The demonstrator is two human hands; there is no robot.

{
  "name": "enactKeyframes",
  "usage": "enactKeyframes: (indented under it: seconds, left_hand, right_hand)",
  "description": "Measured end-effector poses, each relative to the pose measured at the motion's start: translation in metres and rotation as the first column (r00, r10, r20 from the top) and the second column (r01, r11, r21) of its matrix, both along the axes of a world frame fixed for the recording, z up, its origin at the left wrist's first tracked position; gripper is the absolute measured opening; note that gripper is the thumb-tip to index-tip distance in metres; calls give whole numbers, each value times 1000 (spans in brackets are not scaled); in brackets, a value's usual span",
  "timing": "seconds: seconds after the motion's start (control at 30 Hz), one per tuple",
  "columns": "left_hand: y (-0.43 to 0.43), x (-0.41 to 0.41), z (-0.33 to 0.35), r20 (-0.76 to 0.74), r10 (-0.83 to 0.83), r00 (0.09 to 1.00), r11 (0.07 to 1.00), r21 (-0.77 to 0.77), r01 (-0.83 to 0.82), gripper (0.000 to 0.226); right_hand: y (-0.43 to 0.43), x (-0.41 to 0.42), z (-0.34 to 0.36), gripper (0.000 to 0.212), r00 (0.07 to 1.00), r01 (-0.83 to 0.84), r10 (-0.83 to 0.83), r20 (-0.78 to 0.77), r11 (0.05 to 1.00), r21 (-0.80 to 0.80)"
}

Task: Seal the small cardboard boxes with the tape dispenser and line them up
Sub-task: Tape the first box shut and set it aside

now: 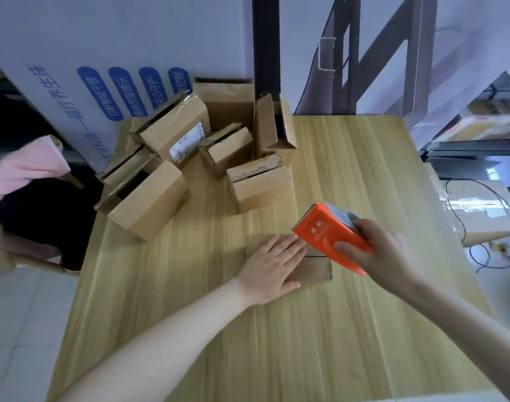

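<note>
A small cardboard box (314, 269) lies in the middle of the wooden table (207, 314). My left hand (272, 266) rests flat on its top, fingers together and pointing right, and hides most of the lid. My right hand (384, 250) grips an orange tape dispenser (326, 232) from the right. The dispenser hovers over the box's right part, its toothed edge pointing up and left. A heap of several unsealed small boxes (190, 158) lies at the table's far left, one of them (259, 184) standing closest to the hands.
A large white printed carton (74, 91) leans behind the heap. A chair with pink cloth (24, 169) stands left of the table. Shelves with packages (485, 129) and a black cable (480, 227) are on the right. The table's front half is bare wood.
</note>
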State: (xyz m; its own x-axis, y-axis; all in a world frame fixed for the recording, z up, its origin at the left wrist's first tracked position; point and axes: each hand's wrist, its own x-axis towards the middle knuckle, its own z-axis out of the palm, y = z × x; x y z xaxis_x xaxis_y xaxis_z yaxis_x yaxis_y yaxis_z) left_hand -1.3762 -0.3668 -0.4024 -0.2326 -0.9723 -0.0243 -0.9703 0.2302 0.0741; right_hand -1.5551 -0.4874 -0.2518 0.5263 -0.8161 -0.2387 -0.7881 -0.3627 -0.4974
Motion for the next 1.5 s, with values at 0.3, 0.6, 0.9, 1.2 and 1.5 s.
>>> enactKeyframes:
  seconds: [0.3, 0.6, 0.9, 1.2, 1.5]
  left_hand:
    - [-26, -17, 35, -730, 373, 573, 923, 233, -306, 52]
    - [-47, -5, 169, -709, 597, -376, 680, 696, -231, 40]
    - [-32, -14, 201, -772, 589, -238, 638, 626, -449, 12]
    - [-37, -8, 207, -705, 669, -235, 437, 629, -644, 9]
    - [-36, 10, 183, -661, 705, -258, 323, 622, -713, 33]
  right_hand:
    - [-17, -31, 16, 24, 992, 25, -27, 120, 1000, 18]
    - [-23, -29, 34, 25, 962, -61, 42, 270, 996, 60]
    - [-27, -27, 54, 18, 959, -150, 132, 251, 987, 53]
    - [-23, -8, 72, 28, 963, -225, 177, 205, 944, 240]
    - [-9, 12, 66, 42, 974, -203, 158, 161, 923, 327]
